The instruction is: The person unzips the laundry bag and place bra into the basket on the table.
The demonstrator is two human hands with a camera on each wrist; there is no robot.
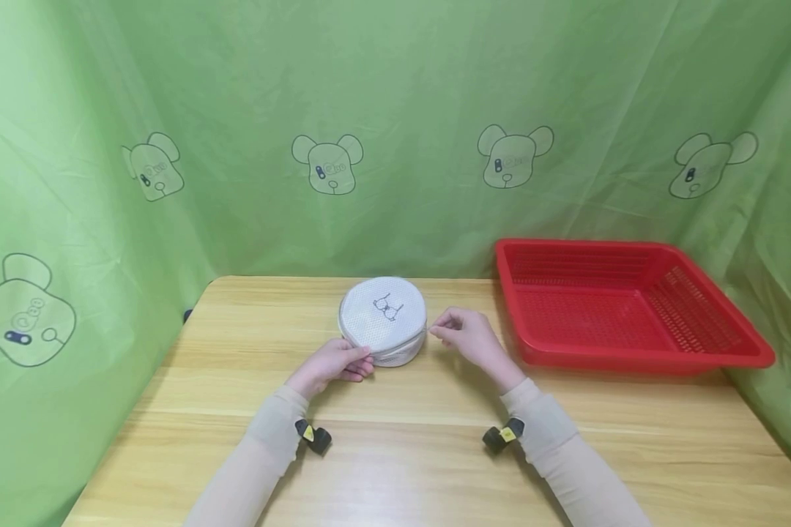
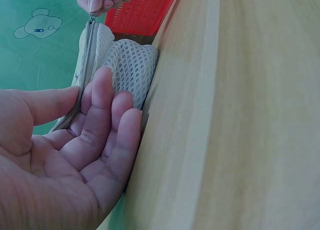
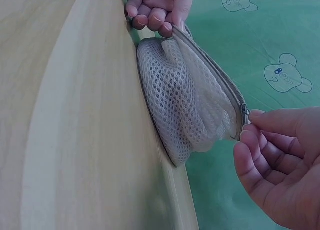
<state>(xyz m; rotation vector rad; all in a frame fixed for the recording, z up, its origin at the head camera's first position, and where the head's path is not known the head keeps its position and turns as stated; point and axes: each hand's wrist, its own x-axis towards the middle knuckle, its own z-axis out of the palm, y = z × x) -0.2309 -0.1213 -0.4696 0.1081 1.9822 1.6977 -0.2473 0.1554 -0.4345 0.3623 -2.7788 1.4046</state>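
A round white mesh laundry bag [image 1: 376, 322] with a small bra drawing on its lid lies on the wooden table. My left hand [image 1: 338, 360] pinches the zipped rim at the bag's near left, thumb on top and fingers beneath. At the right side, my right hand [image 1: 468, 335] pinches the zipper pull between thumb and index finger. The zipper slider [image 3: 244, 110] sits on the rim right by those fingertips. In the right wrist view the zipper teeth [image 3: 215, 67] run along the rim between both hands, and the mesh side wall [image 3: 167, 90] sags in folds.
A red plastic basket [image 1: 521, 322] with perforated walls stands at the right back of the wooden table [image 1: 395, 468]. Green curtains [image 1: 422, 73] printed with bear heads hang behind the table and on both sides.
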